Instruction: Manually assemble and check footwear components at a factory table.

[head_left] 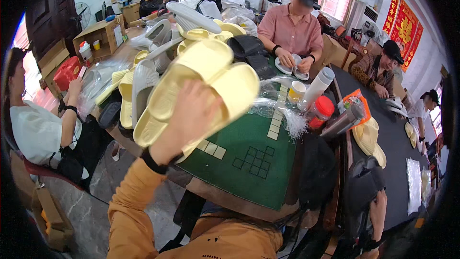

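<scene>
My left hand (194, 112) reaches up from an orange sleeve and grips a pair of pale yellow slippers (208, 60), held over the near left edge of the green-topped table (225, 172). Its fingers are partly hidden inside the slippers. At the far right, my right hand (378, 208) is closed around a dark slipper (363, 182), beside the second, dark-topped table (400, 182). Just behind the yellow pair rises a heap of grey slippers (143, 86), yellow ones and black slippers (251, 52).
A white bottle (320, 84), a red-lidded jar (320, 111), a yellow cup (298, 90) and a grey flask (342, 121) stand at the table's right side. Yellow slippers (368, 139) lie on the dark table. Across from me, a person (292, 29) handles light slippers; others sit left and right.
</scene>
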The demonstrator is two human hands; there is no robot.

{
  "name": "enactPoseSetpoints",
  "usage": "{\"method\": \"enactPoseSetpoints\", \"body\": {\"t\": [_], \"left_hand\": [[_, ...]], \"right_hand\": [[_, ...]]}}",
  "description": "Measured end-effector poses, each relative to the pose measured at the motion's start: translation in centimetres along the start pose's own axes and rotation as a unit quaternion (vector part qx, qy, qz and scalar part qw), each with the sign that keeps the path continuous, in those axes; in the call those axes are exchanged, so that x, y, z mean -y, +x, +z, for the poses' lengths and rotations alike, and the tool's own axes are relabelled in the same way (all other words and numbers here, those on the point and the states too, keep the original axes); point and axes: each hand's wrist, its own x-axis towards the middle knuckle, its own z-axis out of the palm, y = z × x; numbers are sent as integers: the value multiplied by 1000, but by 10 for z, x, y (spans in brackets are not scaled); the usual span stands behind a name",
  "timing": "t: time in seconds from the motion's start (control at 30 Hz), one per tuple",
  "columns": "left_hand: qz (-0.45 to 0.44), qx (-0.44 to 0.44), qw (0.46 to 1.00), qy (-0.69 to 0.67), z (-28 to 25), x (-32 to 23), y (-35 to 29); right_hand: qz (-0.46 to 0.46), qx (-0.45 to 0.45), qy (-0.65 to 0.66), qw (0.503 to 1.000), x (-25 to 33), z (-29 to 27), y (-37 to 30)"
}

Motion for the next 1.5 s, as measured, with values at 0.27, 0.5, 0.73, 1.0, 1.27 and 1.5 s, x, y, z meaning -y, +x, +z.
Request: {"method": "enactPoseSetpoints", "body": {"t": [0.27, 0.5, 0.73, 1.0, 1.27, 1.5], "left_hand": [[-187, 20, 974, 127, -2, 130, -5], [-210, 69, 973, 60, 9, 161, -25], [-177, 59, 973, 137, -8, 109, -24], [-101, 157, 975, -124, -16, -19, -62], [-113, 256, 938, -205, 17, -90, -128], [-137, 283, 933, -175, 25, -111, -139]], "right_hand": [[-68, -126, 137, 980, 113, 9, 6], [-169, -16, 141, 975, 206, 47, 9], [-172, 82, 321, 928, 267, 138, 35], [-77, 170, 413, 891, 297, 180, 36], [-153, 98, 386, 904, 270, 161, 23], [-135, 17, 252, 958, 235, 182, 26]]}}
